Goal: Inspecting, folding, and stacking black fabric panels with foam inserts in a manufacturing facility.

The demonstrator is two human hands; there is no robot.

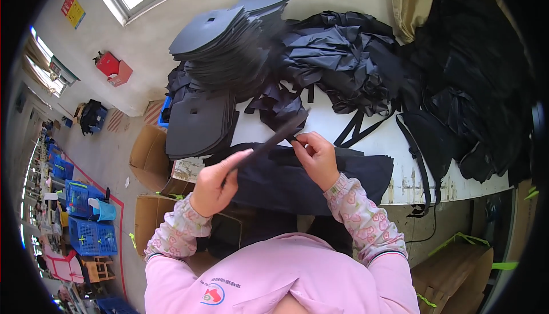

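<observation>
My left hand (214, 187) is closed around the near end of a thin dark panel (264, 150), seen almost edge-on and slanting up to the right. My right hand (318, 158), thumb and forefinger pinched together, grips a bit of black fabric (294, 142) close beside the panel. Whether that fabric joins the panel is hidden. Below both hands a large piece of black cloth (320, 182) hangs over the table's front edge. Beyond the panel lies crumpled black fabric (281, 105).
Tall stacks of grey panels with small square holes (213, 25) stand at the left of the white table (366, 136). Heaped black fabric (343, 56) fills the back; a black bag piece with straps (429, 148) lies right. Cardboard boxes (150, 157) stand left of the table.
</observation>
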